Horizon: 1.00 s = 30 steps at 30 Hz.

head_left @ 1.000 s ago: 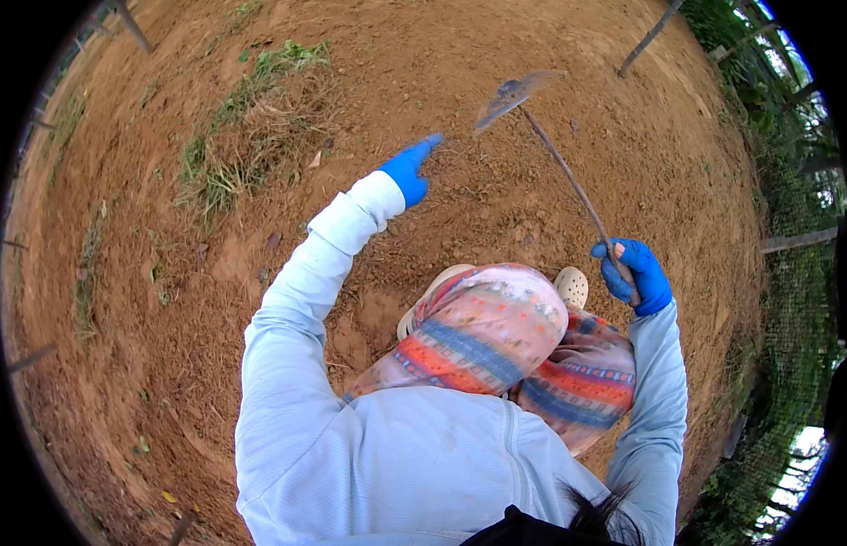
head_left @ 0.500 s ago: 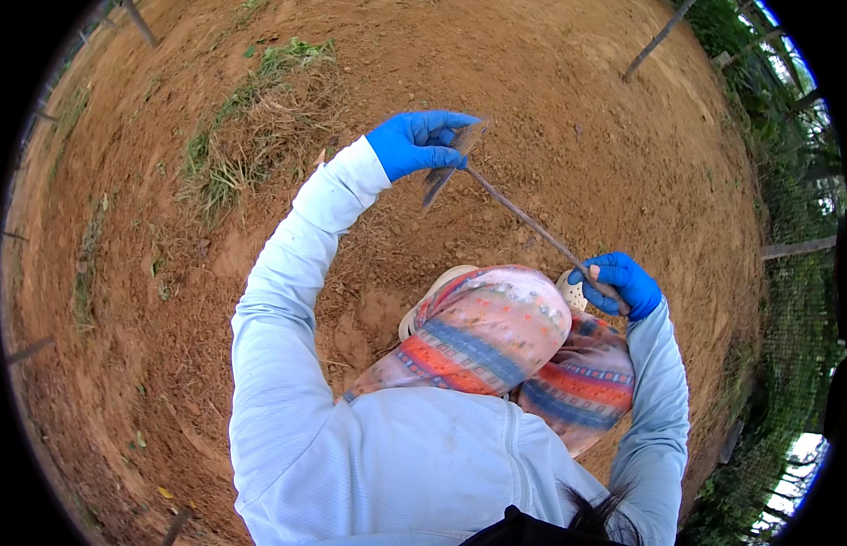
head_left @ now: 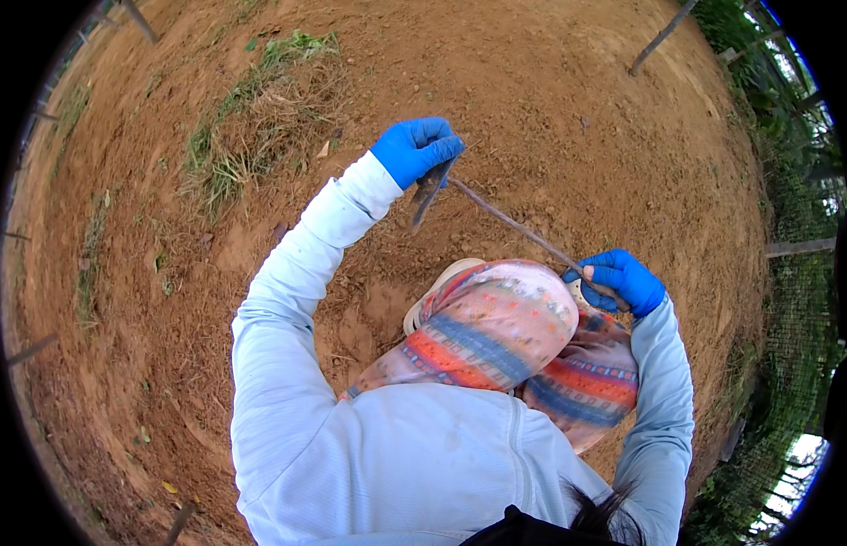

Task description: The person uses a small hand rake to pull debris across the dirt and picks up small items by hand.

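Observation:
A small hand hoe with a thin wooden handle (head_left: 514,223) and a dark, flat metal blade (head_left: 428,196) is held up off the ground, slanting between both hands. At the far end, my left hand (head_left: 417,152), in a blue glove, has its fingers closed on the blade's upper edge. Part of the blade is hidden behind these fingers. My right hand (head_left: 625,280), also gloved in blue, wraps round the handle's near end beside my knee. A bare fingertip pokes out of the right glove.
Bare brown soil (head_left: 532,100) surrounds me. A heap of cut grass (head_left: 268,123) lies at the far left. My bent knees (head_left: 505,318) in patterned trousers are below the handle. Wooden stakes (head_left: 662,38) and mesh netting (head_left: 796,300) line the right side.
My left hand's fingers have closed from spread around the blade to gripping its edge. The hand and the blade have shifted slightly left and nearer. My right hand stays on the handle.

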Each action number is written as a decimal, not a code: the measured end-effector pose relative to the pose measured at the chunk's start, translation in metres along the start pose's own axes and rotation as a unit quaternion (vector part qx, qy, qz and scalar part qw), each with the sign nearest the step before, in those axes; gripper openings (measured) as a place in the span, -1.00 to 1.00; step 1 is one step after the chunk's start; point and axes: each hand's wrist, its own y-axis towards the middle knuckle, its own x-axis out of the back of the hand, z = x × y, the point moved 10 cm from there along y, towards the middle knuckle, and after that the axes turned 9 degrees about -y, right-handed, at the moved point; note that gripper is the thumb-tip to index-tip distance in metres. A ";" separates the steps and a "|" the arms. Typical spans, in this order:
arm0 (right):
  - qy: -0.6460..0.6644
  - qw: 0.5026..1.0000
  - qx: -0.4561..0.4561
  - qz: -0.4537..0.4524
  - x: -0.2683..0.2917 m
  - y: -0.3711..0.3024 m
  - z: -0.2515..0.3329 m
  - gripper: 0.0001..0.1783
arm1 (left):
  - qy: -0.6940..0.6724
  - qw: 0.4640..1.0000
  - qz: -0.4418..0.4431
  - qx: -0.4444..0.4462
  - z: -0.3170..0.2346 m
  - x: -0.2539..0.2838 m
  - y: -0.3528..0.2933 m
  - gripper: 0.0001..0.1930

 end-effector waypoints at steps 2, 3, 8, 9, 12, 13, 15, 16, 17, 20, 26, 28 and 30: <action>-0.008 1.000 0.001 0.001 -0.001 0.001 0.000 -0.63 | 0.003 1.000 -0.015 0.021 0.006 0.002 0.000 -0.73; -0.012 1.000 0.002 0.003 -0.002 0.001 0.000 -0.64 | 0.004 0.999 -0.023 0.032 0.009 0.003 0.000 -0.72; -0.022 1.000 0.003 0.015 -0.003 0.002 -0.002 -0.64 | -0.075 0.979 -0.124 0.143 0.039 0.018 0.003 -0.67; -0.019 1.000 0.006 0.023 -0.004 0.003 -0.001 -0.64 | -0.114 0.969 -0.150 0.158 0.048 0.025 0.003 -0.65; -0.023 0.999 0.013 0.026 -0.002 0.007 -0.002 -0.63 | -0.167 0.959 -0.225 -0.031 0.029 0.054 0.004 -0.59; -0.025 0.999 0.014 0.022 0.000 0.007 -0.004 -0.63 | -0.172 0.961 -0.215 0.013 0.044 0.057 0.001 -0.57; -0.012 1.000 0.017 0.012 0.004 0.005 -0.005 -0.61 | -0.179 0.960 -0.194 0.100 0.070 0.065 -0.012 -0.53; -0.004 1.000 0.018 0.008 0.005 0.006 -0.007 -0.60 | -0.190 0.953 -0.195 0.129 0.080 0.061 -0.021 -0.51; -0.004 1.000 0.016 0.001 0.006 0.006 -0.007 -0.59 | -0.198 0.951 -0.194 0.139 0.087 0.057 -0.026 -0.50; -0.003 1.000 0.011 -0.014 0.007 0.004 -0.002 -0.59 | -0.230 0.933 -0.234 0.147 0.090 0.035 -0.045 -0.49; 0.003 0.999 0.040 -0.002 -0.002 0.005 0.012 -0.61 | -0.094 0.973 -0.209 0.013 0.052 0.017 -0.047 -0.61; 0.003 0.999 0.047 -0.003 0.000 0.005 0.012 -0.59 | -0.114 0.972 -0.201 -0.039 0.048 0.013 -0.047 -0.64; 0.010 0.999 0.050 0.005 0.001 0.003 0.013 -0.58 | -0.133 0.967 -0.196 -0.091 0.040 0.010 -0.045 -0.66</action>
